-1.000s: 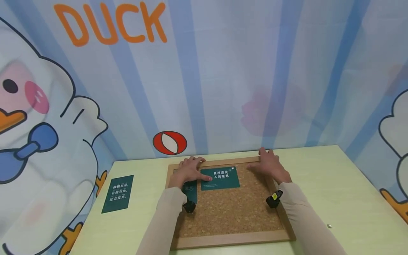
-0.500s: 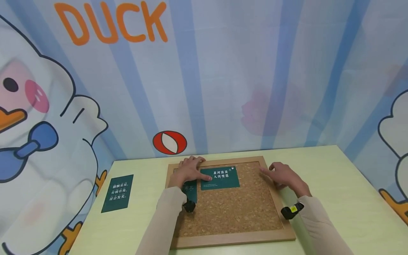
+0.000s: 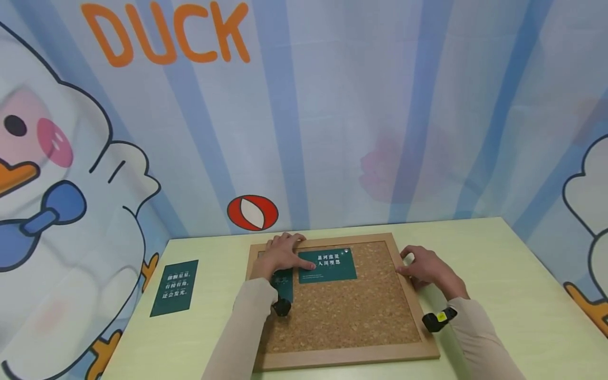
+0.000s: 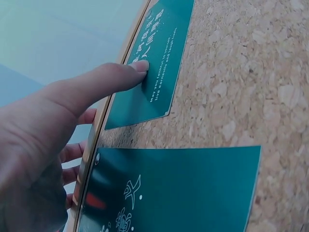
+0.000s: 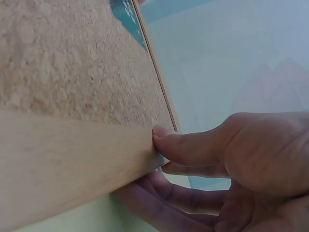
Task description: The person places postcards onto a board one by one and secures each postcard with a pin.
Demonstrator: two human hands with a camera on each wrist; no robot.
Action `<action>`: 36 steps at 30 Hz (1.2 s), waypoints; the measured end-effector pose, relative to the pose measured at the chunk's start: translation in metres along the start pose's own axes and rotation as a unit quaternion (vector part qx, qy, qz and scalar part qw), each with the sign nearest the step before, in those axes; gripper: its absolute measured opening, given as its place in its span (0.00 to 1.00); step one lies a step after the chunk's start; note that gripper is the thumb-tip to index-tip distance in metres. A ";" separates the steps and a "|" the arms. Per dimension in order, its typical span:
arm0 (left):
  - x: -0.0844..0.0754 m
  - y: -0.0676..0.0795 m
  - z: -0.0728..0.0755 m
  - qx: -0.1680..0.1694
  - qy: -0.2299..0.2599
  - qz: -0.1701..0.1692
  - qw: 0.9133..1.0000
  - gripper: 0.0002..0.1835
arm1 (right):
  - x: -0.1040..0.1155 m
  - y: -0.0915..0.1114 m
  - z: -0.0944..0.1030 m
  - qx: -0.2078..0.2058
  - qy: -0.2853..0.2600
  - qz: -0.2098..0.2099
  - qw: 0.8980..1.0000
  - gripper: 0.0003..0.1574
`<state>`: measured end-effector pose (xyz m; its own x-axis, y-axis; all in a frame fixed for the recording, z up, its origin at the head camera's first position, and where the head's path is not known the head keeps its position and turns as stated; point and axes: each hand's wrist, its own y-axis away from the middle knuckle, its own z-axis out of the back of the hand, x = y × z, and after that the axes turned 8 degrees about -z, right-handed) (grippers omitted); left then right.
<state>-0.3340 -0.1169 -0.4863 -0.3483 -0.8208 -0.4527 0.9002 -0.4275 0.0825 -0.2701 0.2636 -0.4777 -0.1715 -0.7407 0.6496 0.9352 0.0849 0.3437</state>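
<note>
A wood-framed cork board (image 3: 353, 316) lies on the table. My left hand (image 3: 281, 254) holds its far edge, fingers over the frame and thumb on a green card (image 3: 332, 272) with white writing. In the left wrist view, that thumb (image 4: 120, 77) lies across the card's print. A second green card (image 4: 193, 183) is on the board below the left hand, partly hidden by it in the head view. At the right side, near the far corner, my right hand (image 3: 427, 266) grips the frame. Its thumb (image 5: 181, 145) is on the frame, other fingers beneath the edge.
A third green card (image 3: 174, 288) with white writing lies on the pale table (image 3: 522, 295), left of the board. A small pin (image 3: 346, 250) sits in the upper right corner of the middle card. Behind the table hangs a striped duck curtain (image 3: 342, 116).
My right hand has left the far right corner, moved right and toward me, and now grips the board's right side. The left hand and the board stay put.
</note>
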 end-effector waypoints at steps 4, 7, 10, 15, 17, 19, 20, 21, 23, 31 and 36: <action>0.000 -0.001 0.000 0.006 -0.006 -0.002 1.000 0.49 | 0.002 -0.001 0.001 0.002 0.003 -0.009 1.000 0.25; 0.000 -0.001 0.001 0.008 -0.012 -0.009 1.000 0.49 | 0.003 -0.001 0.001 0.007 -0.005 -0.017 1.000 0.25; 0.003 -0.001 0.000 0.012 -0.009 -0.014 1.000 0.50 | 0.005 -0.001 0.001 0.012 -0.009 -0.022 1.000 0.24; 0.011 0.004 0.002 -0.014 0.054 -0.033 0.998 0.51 | 0.007 -0.002 0.001 0.014 -0.006 -0.028 0.999 0.23; 0.016 0.006 0.004 -0.041 0.088 -0.042 0.994 0.49 | 0.006 -0.003 0.002 0.015 -0.006 -0.034 0.999 0.23; 0.023 0.010 0.006 -0.075 0.113 -0.046 0.990 0.46 | 0.006 -0.003 0.003 0.017 -0.005 -0.036 0.999 0.23; 0.026 0.012 0.008 -0.090 0.116 -0.046 0.988 0.45 | 0.006 -0.003 0.003 0.018 -0.005 -0.037 0.999 0.23; 0.030 0.015 0.010 -0.106 0.112 -0.044 0.987 0.43 | 0.006 -0.003 0.003 0.018 -0.005 -0.039 0.999 0.23; 0.039 0.024 0.016 -0.138 0.092 -0.034 0.986 0.41 | 0.007 -0.004 0.003 0.019 -0.006 -0.040 0.999 0.23; 0.075 0.072 0.044 -0.191 0.006 0.077 0.978 0.44 | 0.005 -0.004 0.001 0.016 -0.012 -0.038 0.999 0.22; 0.098 0.102 0.053 -0.168 -0.037 0.137 0.976 0.47 | 0.003 -0.003 0.001 0.014 -0.012 -0.031 0.999 0.23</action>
<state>-0.2900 -0.2605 -0.4754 -0.0899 -0.9171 -0.3883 0.9927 -0.0508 -0.1098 -0.2740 0.2615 -0.4760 -0.2373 -0.7287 0.6424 0.9137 0.0571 0.4024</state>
